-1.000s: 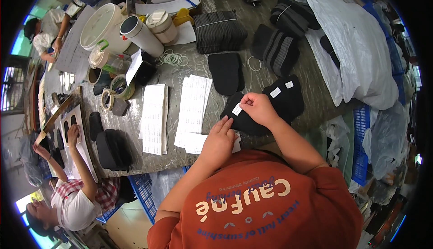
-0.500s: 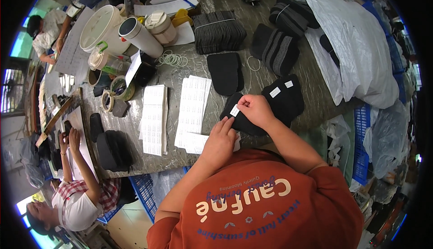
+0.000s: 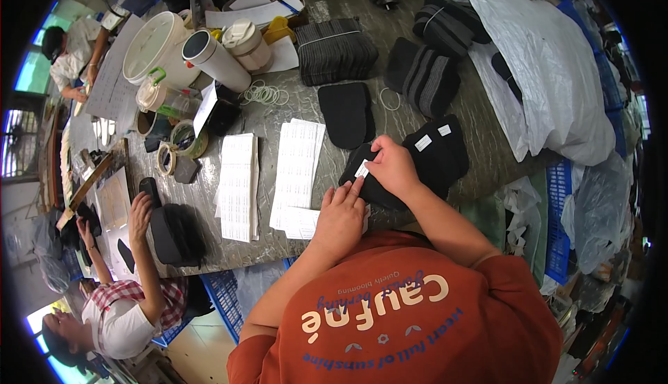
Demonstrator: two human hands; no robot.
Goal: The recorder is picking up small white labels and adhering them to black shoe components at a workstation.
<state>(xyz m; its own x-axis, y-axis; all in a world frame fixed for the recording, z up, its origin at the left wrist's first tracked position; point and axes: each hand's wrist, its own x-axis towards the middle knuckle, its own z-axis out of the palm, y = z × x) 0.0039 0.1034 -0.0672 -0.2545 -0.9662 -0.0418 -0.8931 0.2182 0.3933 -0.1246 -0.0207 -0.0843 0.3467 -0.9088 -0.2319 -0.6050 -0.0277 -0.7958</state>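
Observation:
A black flat piece with rounded ends (image 3: 379, 192) lies at the table's near edge, a small white label (image 3: 362, 169) on it. My right hand (image 3: 394, 168) is closed in a pinch at the label's upper right edge. My left hand (image 3: 339, 218) lies with its fingers stretched out, fingertips on the black piece beside the label's lower end. To the right, further black pieces (image 3: 452, 154) overlap and carry two white labels (image 3: 422, 142). Another rounded black piece (image 3: 346, 114) lies just beyond my hands. Left of them are printed label sheets (image 3: 296, 168), partly under my left wrist.
A second stack of sheets (image 3: 239, 185) lies further left. Banded stacks of dark pieces (image 3: 337, 51) and a white sack (image 3: 536, 64) stand beyond. Rubber bands (image 3: 264, 94), tape rolls (image 3: 167, 158), a tumbler (image 3: 217, 60) and a bucket (image 3: 156, 46) crowd the far left. A co-worker (image 3: 118, 307) sits at left.
My left fingertips have shifted slightly up toward the label; my right hand stays at it, its knuckles a little higher. The co-worker's hands have moved apart, one toward the black stack.

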